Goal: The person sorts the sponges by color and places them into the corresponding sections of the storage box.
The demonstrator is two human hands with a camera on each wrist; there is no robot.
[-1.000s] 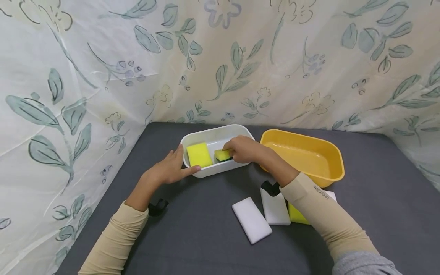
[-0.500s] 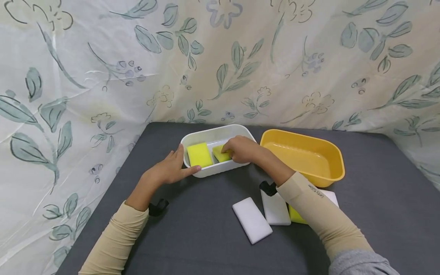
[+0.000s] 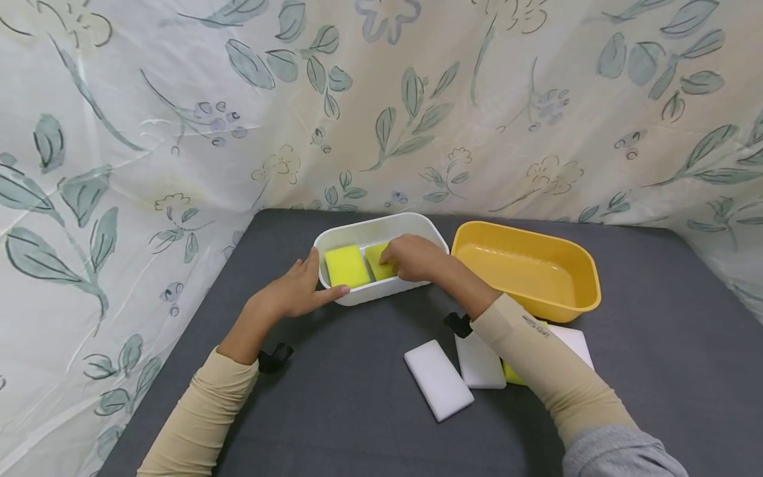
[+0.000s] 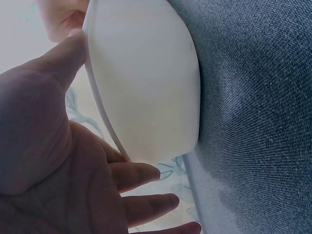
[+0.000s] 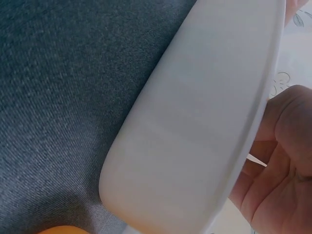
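Observation:
In the head view, a white plastic bin (image 3: 390, 287) stands on the dark cloth with two yellow sponges inside. The left sponge (image 3: 347, 266) lies flat at the bin's left end. Beside it, a narrow gap away, is the second sponge (image 3: 375, 260), partly covered by my right hand (image 3: 414, 257), whose curled fingers hold it. My left hand (image 3: 292, 291) rests against the bin's left end, thumb on the front rim and fingers extended along the outside. The left wrist view shows that thumb on the rim of the bin (image 4: 146, 83). In the right wrist view, the bin wall (image 5: 185, 126) hides my fingertips.
An orange-yellow bin (image 3: 530, 306) stands right of the white one. Nearer me lie a white foam block (image 3: 438, 381), another white block (image 3: 479, 363), a yellow sponge (image 3: 512, 375) and a further white block (image 3: 573, 341), partly under my right forearm. A floral curtain (image 3: 381, 119) hangs behind.
My right hand has brought the second sponge down and left, from tilted with its dark side showing to lying nearly flat beside the first. My left hand has stayed on the bin.

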